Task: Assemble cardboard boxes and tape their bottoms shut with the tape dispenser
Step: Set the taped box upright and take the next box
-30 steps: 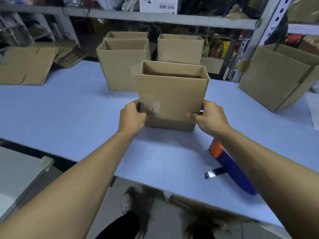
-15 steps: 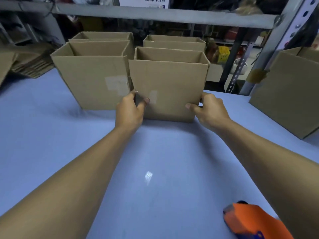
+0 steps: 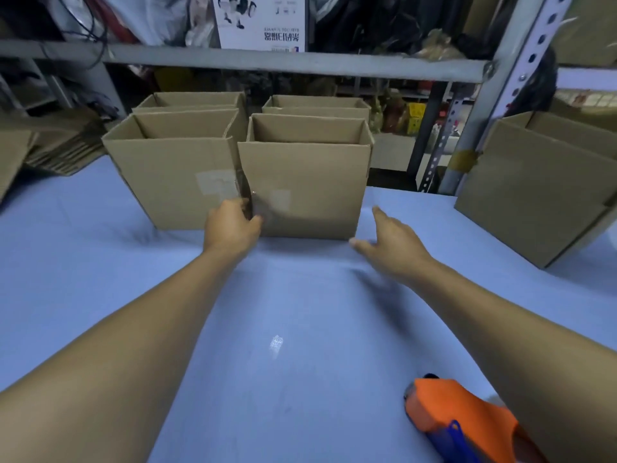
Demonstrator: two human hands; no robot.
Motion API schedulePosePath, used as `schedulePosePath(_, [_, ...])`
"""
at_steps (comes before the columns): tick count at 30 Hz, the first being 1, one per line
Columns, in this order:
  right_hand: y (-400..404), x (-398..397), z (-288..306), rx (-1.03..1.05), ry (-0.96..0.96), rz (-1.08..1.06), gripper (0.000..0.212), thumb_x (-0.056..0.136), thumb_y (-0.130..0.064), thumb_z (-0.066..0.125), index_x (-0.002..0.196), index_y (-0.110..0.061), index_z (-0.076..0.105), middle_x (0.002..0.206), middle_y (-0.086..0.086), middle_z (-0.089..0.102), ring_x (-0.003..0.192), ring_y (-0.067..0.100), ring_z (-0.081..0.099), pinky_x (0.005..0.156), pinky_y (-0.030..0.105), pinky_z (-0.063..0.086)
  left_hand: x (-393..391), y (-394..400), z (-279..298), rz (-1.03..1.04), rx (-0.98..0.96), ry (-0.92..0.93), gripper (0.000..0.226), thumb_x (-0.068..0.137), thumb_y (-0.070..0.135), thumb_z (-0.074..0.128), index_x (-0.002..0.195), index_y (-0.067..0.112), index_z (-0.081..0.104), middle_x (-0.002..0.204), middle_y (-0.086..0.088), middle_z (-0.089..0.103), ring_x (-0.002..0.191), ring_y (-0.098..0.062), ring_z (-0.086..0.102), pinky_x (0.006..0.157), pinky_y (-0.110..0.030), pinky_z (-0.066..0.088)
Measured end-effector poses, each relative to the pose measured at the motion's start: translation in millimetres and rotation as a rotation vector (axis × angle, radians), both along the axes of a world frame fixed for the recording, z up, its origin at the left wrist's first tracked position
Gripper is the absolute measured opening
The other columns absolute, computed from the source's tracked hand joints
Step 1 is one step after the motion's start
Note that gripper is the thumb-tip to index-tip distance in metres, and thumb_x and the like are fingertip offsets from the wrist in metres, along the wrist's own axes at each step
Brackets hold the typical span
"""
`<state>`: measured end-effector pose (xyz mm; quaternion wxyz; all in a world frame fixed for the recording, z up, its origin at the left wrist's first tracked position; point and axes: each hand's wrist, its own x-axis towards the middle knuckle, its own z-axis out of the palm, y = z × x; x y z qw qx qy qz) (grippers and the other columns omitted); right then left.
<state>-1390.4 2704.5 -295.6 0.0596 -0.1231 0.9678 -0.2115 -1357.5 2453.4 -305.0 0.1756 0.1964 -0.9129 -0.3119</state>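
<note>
The cardboard box (image 3: 305, 182) stands upright and open-topped on the blue table (image 3: 100, 262), its left side just beside a neighbouring box (image 3: 173, 175). The left hand (image 3: 232, 225) grips its lower left corner. The right hand (image 3: 394, 243) hovers spread wide, just off its lower right corner. The orange tape dispenser (image 3: 457, 416) lies nearest, at right.

One view only — a wide-angle camera on the person's head, looking forward and down across the blue table (image 3: 100, 262), near the forearms, facing the shelving (image 3: 267, 61) behind the boxes (image 3: 300, 182).
</note>
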Motion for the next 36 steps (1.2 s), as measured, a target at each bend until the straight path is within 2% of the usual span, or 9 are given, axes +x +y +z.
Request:
schedulePosePath(4, [22.7,47.0,14.3,0.2,0.063,0.122,0.078,0.098,-0.049,0.052,0.158,-0.018,0.014,0.162,0.01,0.02,0.148,0.028,0.019,0.113,0.04,0.03,33.3,7.7,16.4,0.004,-0.068,-0.127,0.035,0.09,0.03,0.064,0.121,0.015,0.062,0.114,-0.011,0.068,0.11,-0.035,0.06,0.089,-0.041,0.051])
schedulePosePath(6, [31.2,76.5,29.5,0.321,0.164,0.185,0.076,0.098,-0.052,0.048,0.158,-0.022,0.013,0.163,0.01,0.016,0.149,0.027,0.014,0.115,0.041,0.027,60.9,16.8,29.6,-0.044,-0.214,-0.191,0.035,0.092,0.034,0.059,0.121,0.015,0.059,0.116,-0.012,0.065,0.11,-0.037,0.058,0.083,-0.039,0.05])
schedulePosePath(8, [34.0,95.2,40.3,0.383,0.235,0.216,0.075,0.099,-0.053,0.046,0.158,-0.024,0.012,0.164,0.009,0.014,0.15,0.027,0.012,0.117,0.042,0.026,81.5,27.9,40.1,-0.126,-0.405,-0.238,0.04,0.094,0.036,0.054,0.13,0.019,0.053,0.118,-0.011,0.063,0.112,-0.036,0.056,0.078,-0.037,0.047])
schedulePosePath(10, [41.0,122.3,57.4,0.415,0.291,0.229,0.075,0.098,-0.054,0.046,0.158,-0.025,0.012,0.164,0.009,0.013,0.151,0.028,0.01,0.117,0.045,0.024,109.5,44.7,57.6,-0.236,-0.597,-0.247,0.054,0.095,0.041,0.052,0.145,0.023,0.041,0.137,-0.007,0.054,0.127,-0.031,0.048,0.093,-0.041,0.045])
schedulePosePath(13, [56.9,163.0,83.7,0.445,0.349,0.219,0.074,0.098,-0.054,0.046,0.158,-0.025,0.013,0.163,0.009,0.014,0.15,0.028,0.012,0.117,0.048,0.023,144.1,71.8,84.2,-0.304,-0.761,-0.243,0.064,0.096,0.05,0.048,0.152,0.027,0.028,0.156,-0.002,0.033,0.145,-0.029,0.025,0.109,-0.048,0.03])
schedulePosePath(18, [101.8,226.8,122.5,0.474,0.388,0.14,0.075,0.099,-0.055,0.045,0.159,-0.026,0.01,0.165,0.009,0.009,0.151,0.028,0.008,0.12,0.05,0.019,195.2,118.4,120.8,-0.369,-0.829,-0.169,0.064,0.097,0.053,0.044,0.153,0.028,0.025,0.16,-0.004,0.025,0.149,-0.029,0.012,0.115,-0.052,0.023])
schedulePosePath(25, [186.4,288.1,145.2,0.505,0.393,-0.008,0.076,0.097,-0.054,0.049,0.158,-0.026,0.013,0.165,0.01,0.009,0.151,0.03,0.006,0.118,0.053,0.022,232.5,204.4,150.8,-0.489,-0.849,-0.078,0.062,0.098,0.054,0.042,0.152,0.029,0.028,0.161,-0.005,0.022,0.15,-0.031,0.011,0.116,-0.057,0.019])
schedulePosePath(32, [246.0,275.3,135.0,0.552,0.36,-0.122,0.072,0.097,-0.053,0.048,0.156,-0.024,0.017,0.157,0.012,0.024,0.145,0.031,0.019,0.109,0.048,0.033,208.6,287.3,144.0,-0.625,-0.87,-0.04,0.065,0.1,0.055,0.037,0.156,0.028,0.018,0.163,-0.008,0.014,0.151,-0.031,0.006,0.117,-0.058,0.015])
schedulePosePath(36, [275.0,234.6,117.2,0.57,0.288,-0.166,0.071,0.098,-0.051,0.047,0.156,-0.024,0.017,0.16,0.013,0.02,0.147,0.032,0.017,0.112,0.048,0.029,164.9,319.8,122.2,-0.655,-0.868,-0.07,0.067,0.099,0.057,0.035,0.155,0.027,0.017,0.164,-0.009,0.012,0.15,-0.032,0.006,0.116,-0.059,0.013])
